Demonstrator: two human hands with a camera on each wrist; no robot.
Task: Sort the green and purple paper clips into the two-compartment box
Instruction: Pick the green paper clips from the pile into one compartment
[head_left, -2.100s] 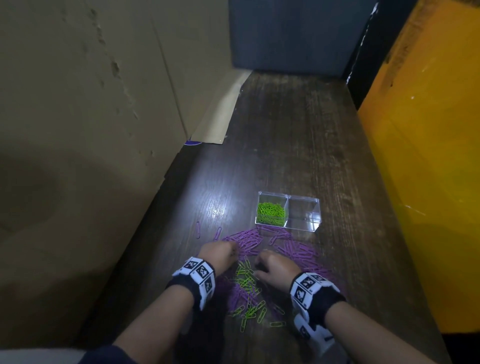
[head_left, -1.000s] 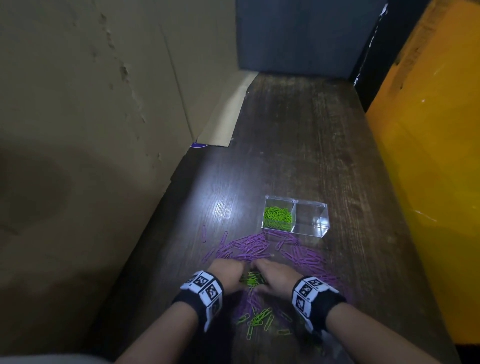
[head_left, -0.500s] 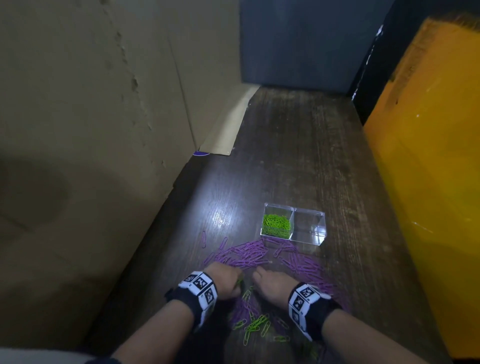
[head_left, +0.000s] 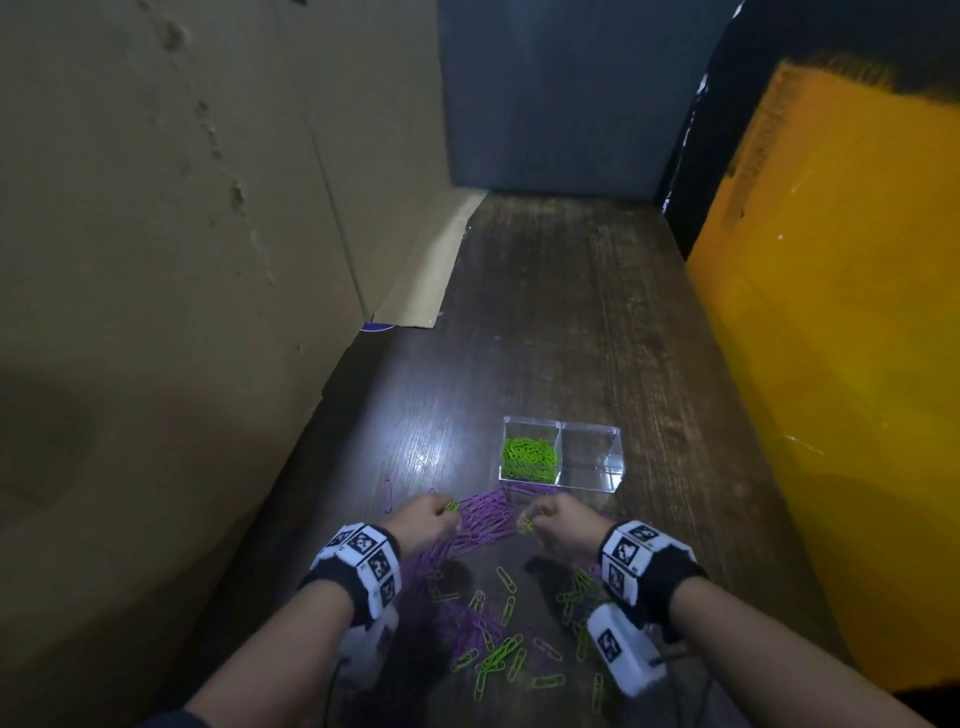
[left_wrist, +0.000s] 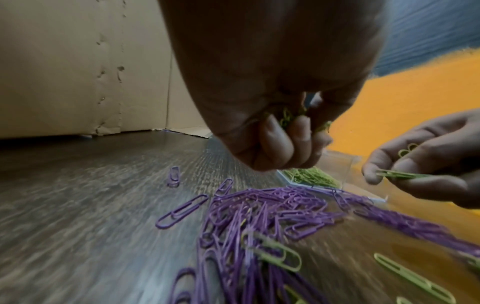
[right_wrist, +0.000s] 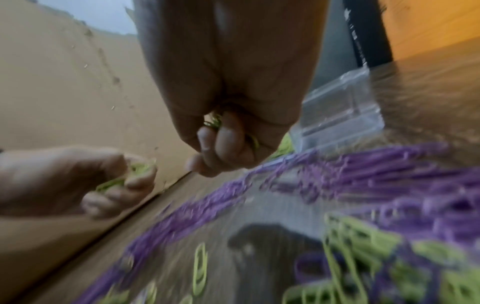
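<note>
Both hands hold green paper clips (head_left: 528, 525) bunched in curled fingers (left_wrist: 298, 131): left hand (head_left: 422, 522) and right hand (head_left: 563, 525), lifted above the purple paper clips (head_left: 480, 517) on the worktop (head_left: 566, 332). A second ago they were pressed together lower down; now they are apart, nearer the box (head_left: 592, 470).

Makeshift recording booth, dark wooden tabletop (head_left: 561, 322) walled by cardboard sheets (head_left: 182, 234); orange panel (head_left: 841, 338), grey backboard (head_left: 561, 93)

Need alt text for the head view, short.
Both hands, left hand and right hand, hold green clips above purple clips on a wooden table; beyond sits a clear box, green clips in its left compartment.
</note>
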